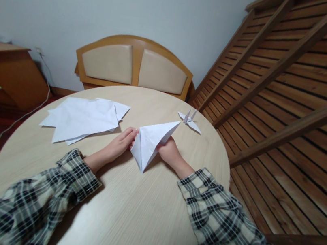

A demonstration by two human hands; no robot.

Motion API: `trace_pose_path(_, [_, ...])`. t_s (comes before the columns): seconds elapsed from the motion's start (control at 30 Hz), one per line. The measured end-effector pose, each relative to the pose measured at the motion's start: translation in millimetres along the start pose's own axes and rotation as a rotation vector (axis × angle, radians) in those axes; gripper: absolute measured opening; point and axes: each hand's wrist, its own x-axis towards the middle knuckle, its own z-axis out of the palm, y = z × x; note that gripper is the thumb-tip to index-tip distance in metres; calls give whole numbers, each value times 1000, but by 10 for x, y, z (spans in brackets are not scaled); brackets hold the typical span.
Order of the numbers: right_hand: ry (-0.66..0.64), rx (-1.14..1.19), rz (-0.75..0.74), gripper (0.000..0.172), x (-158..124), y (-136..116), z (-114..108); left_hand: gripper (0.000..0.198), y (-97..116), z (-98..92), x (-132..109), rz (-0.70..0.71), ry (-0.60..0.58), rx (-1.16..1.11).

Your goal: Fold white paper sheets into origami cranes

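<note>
A partly folded white paper, pointed at both ends, lies tilted on the round wooden table. My left hand rests on the table with its fingertips pinched on the paper's left edge. My right hand is mostly hidden behind the paper and grips its right side from underneath. Both arms wear plaid sleeves.
A loose stack of white paper sheets lies at the left of the table. A finished paper crane stands at the far right edge. A chair sits behind the table; slatted wooden boards lean at the right.
</note>
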Motion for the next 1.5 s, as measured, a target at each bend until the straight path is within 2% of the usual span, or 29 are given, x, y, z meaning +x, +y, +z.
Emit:
trace_pose_path(0.13, [140,-152,-7,20,20,-25,-8,46,29,46,-37,-17,0,10])
trace_pose_path(0.23, [221,-237,-11,21,15,-50,27,52,8,131,-50,54,-8,9])
trace_pose_path(0.4, [231,-295,-10,24,-9,-67,86,73,-21,310,-63,251,-82,140])
trace_pose_path(0.5, [191,-305,-15,31,-22,-85,97,78,-9,376,-90,306,-36,209])
trace_pose_path(0.73, [175,-333,-120,45,-62,-179,122,57,-55,380,-107,380,108,226])
trace_pose_path(0.9, [119,-361,-118,49,-104,-236,122,50,-86,351,-76,390,168,202])
trace_pose_path(1.07, [58,-454,-245,62,-132,-227,79,33,-79,329,-50,328,224,153])
trace_pose_path(1.2, [25,-504,-283,73,-132,-208,59,19,-67,326,-28,275,290,45])
trace_pose_path(1.33, [18,-514,-289,69,-121,-197,64,17,-73,326,-5,261,300,-28])
trace_pose_path(1.5, [-18,-530,-262,65,-121,-202,65,25,-55,335,-11,277,278,-114])
